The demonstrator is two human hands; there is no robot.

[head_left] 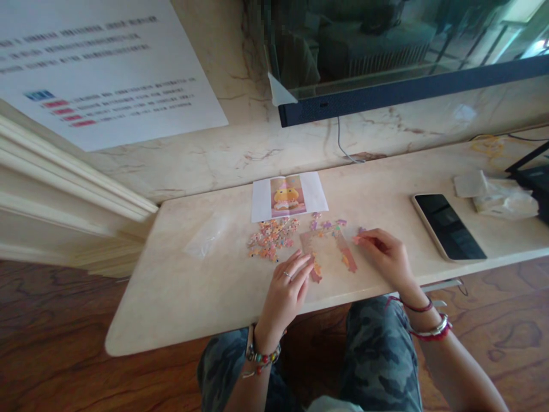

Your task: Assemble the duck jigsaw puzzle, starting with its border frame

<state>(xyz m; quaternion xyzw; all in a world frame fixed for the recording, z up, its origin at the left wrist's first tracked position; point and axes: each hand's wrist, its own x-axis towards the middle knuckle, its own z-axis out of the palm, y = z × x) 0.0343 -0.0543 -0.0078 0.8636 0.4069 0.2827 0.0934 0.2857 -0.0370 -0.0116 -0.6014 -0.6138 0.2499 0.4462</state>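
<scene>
A small, partly built jigsaw frame [328, 252] lies on the marble ledge [206, 286] in front of me. My left hand [286, 292] rests flat on the ledge, fingers stretched toward the frame's lower left corner. My right hand [384, 252] sits at the frame's right side and pinches a small orange-pink puzzle piece [357, 240] between its fingertips. A heap of loose pieces [272, 236] lies left of the frame. A few purple pieces [328, 222] sit just behind it. A reference picture [288, 196] of a yellow figure lies further back.
A dark smartphone [448, 226] lies face up to the right. Crumpled white plastic and paper [497, 194] sit at the far right. A clear plastic bag [206, 234] lies left of the pieces. A framed glass panel [407, 86] and a poster [98, 68] lean on the wall.
</scene>
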